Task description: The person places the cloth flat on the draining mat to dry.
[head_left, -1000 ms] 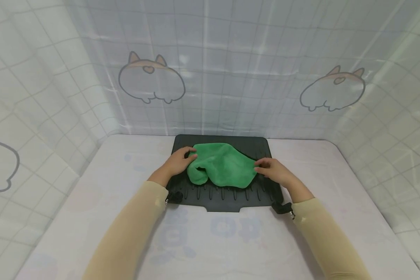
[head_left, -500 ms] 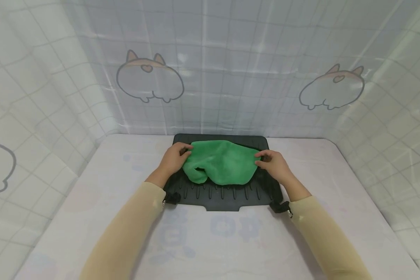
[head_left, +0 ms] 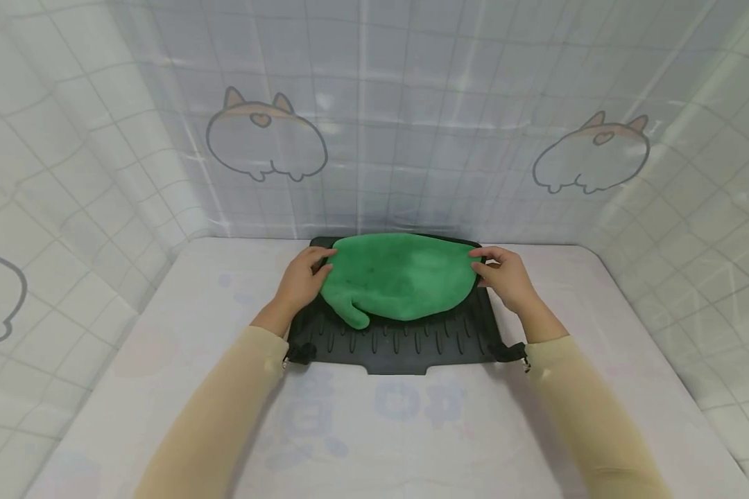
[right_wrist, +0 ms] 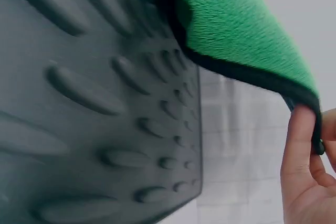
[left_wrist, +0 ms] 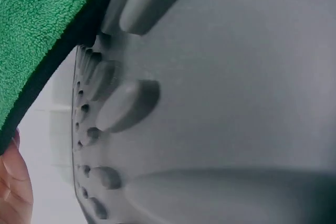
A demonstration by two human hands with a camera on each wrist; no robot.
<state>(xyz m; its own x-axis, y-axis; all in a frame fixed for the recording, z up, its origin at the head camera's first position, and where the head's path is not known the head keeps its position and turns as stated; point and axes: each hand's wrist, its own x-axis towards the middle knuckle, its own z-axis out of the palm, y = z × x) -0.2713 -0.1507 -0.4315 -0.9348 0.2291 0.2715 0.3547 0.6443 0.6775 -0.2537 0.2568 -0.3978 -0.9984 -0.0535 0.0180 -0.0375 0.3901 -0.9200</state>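
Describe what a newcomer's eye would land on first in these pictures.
Probably the bright green cloth in the middle, pinched at one end by the left hand and at the other by the right hand, above a dark ridged board. Next, perhaps, the two cartoon animal drawings on the gridded backdrop behind.

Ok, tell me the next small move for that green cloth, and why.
Probably ease the left hand and right hand slightly apart: both pinch the green cloth near its ends over the dark ridged mat, but a loose flap droops from its near edge, left of the middle, so a little more tension might open it out.
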